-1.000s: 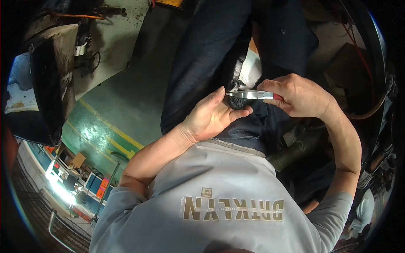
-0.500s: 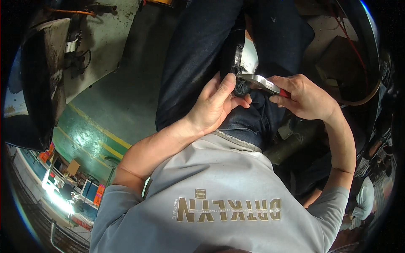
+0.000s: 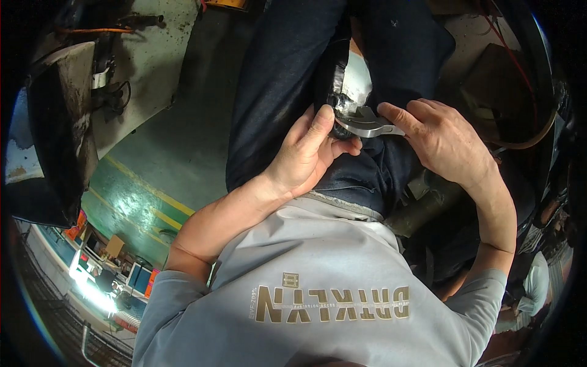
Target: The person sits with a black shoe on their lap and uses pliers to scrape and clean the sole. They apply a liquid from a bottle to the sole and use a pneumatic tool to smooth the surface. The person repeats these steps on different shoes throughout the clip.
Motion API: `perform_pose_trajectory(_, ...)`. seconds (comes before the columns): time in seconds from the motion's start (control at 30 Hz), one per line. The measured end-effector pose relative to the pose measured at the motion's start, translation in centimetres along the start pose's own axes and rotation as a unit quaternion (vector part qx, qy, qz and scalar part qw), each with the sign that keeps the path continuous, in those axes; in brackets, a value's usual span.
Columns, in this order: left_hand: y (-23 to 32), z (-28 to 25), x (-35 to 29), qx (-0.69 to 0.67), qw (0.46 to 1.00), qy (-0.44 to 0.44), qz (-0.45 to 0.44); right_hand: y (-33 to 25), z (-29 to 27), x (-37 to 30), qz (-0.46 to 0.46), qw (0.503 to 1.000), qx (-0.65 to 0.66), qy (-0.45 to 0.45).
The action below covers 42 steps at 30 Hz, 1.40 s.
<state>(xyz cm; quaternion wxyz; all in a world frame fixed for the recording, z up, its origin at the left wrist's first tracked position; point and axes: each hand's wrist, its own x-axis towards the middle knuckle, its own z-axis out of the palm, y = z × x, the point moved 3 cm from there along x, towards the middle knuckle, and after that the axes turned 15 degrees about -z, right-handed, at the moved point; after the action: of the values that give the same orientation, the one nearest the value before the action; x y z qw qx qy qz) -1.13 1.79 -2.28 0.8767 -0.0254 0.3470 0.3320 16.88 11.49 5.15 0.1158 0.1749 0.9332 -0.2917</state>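
Over my lap, my left hand [image 3: 309,147] pinches a small dark, rounded piece [image 3: 341,131], thumb on top and fingers curled under it. What that piece is, I cannot make out. My right hand [image 3: 443,137] is wrapped round a silver pliers-like hand tool [image 3: 367,128] whose grip lies hidden in the palm. One curved jaw of the tool crosses the dark piece beside my left thumb. Its other part stands apart above, so the jaws look spread. Just beyond the tool is a pale, shiny surface [image 3: 354,82] between my legs.
A pale metal panel [image 3: 140,67] with dark fittings stands at the left. Yellow lines mark the green floor [image 3: 137,183]. On the right are a hose [image 3: 526,145] and dark machinery. Another person's light sleeve [image 3: 535,284] shows at the lower right.
In my right hand the tool has turned and its jaws have spread; its red grip no longer shows. My left hand has shifted slightly, still pinching the dark piece.
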Motion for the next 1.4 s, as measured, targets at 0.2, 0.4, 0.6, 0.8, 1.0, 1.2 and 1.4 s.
perform_pose_trajectory(0.2,-0.2,0.0,0.3,0.034,0.999,0.001,0.007,0.0,3.6,-1.0,0.022,0.975,0.189,0.118)
perform_pose_trajectory(0.4,-0.5,0.8,0.5,0.114,0.991,0.061,0.025,-0.3,4.1,-1.7,0.075,0.953,0.279,0.095)
perform_pose_trajectory(0.6,-0.6,0.6,0.4,0.158,0.984,0.071,0.029,0.8,2.8,-1.8,0.084,0.889,0.450,0.008)
perform_pose_trajectory(0.8,-0.6,0.4,0.4,0.174,0.981,0.075,0.036,2.3,2.4,-0.2,0.043,0.869,0.492,-0.031)
perform_pose_trajectory(1.0,-0.5,0.3,0.6,0.177,0.981,0.067,0.040,3.0,0.7,1.0,0.028,0.896,0.431,-0.102)
perform_pose_trajectory(1.2,-0.5,0.1,0.5,0.164,0.983,0.083,0.028,2.1,-0.3,1.3,0.013,0.954,0.297,-0.031)
perform_pose_trajectory(1.4,-0.6,0.2,0.8,0.177,0.981,0.082,0.019,0.6,3.3,-0.3,0.094,0.924,0.364,0.074)
